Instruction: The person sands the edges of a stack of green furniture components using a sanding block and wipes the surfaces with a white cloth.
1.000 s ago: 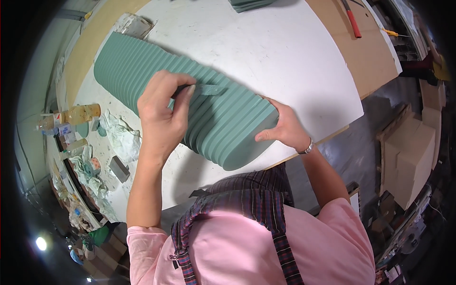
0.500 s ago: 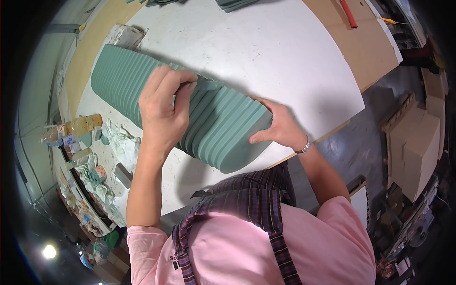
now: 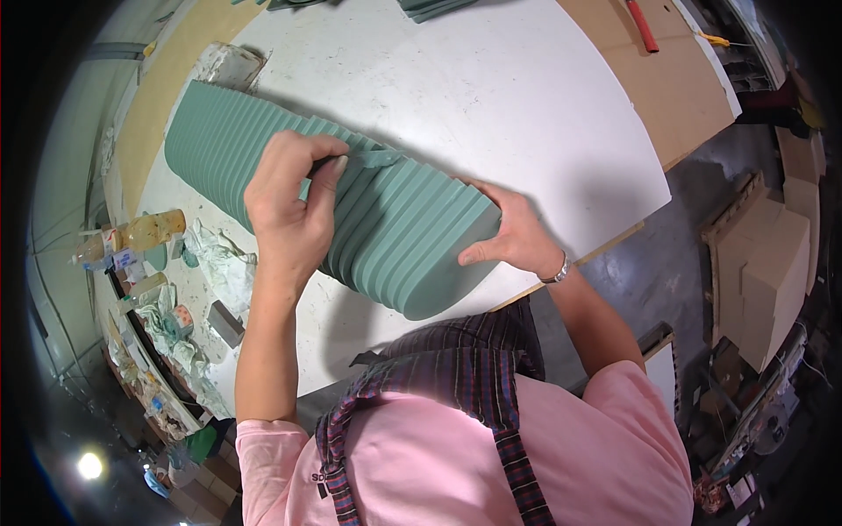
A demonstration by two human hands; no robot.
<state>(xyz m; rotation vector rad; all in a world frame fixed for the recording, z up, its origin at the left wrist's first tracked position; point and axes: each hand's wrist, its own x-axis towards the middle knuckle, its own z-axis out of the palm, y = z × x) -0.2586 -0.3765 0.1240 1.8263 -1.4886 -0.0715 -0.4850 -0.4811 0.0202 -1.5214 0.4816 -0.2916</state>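
A long row of green foam-like slabs [image 3: 421,228] with rounded lower ends stands on edge across the white table, slanting from upper left to the near right. My right hand [image 3: 517,235] grips the row's right end, thumb on the last slab's flat face and fingers behind its upper edge. Over the middle of the row, my left hand [image 3: 294,188] is closed in a pinch. What it pinches, if anything, is too small or hidden to tell. Beside its fingertips, a loose-looking green strip [image 3: 377,159] lies along the slabs' top edges.
A whitish block [image 3: 230,66] stands behind the row's left end. More green pieces [image 3: 434,7] lie at the table's far edge. Left are crumpled white cloths [image 3: 219,259], a bottle [image 3: 156,230] and a grey block [image 3: 226,323]. A red-handled tool [image 3: 643,26] lies far right; cardboard boxes [image 3: 763,272] stand beyond the table.
My left hand has moved slightly left and down along the row, uncovering more of the green strip and the slab tops. My right hand keeps its grip on the end.
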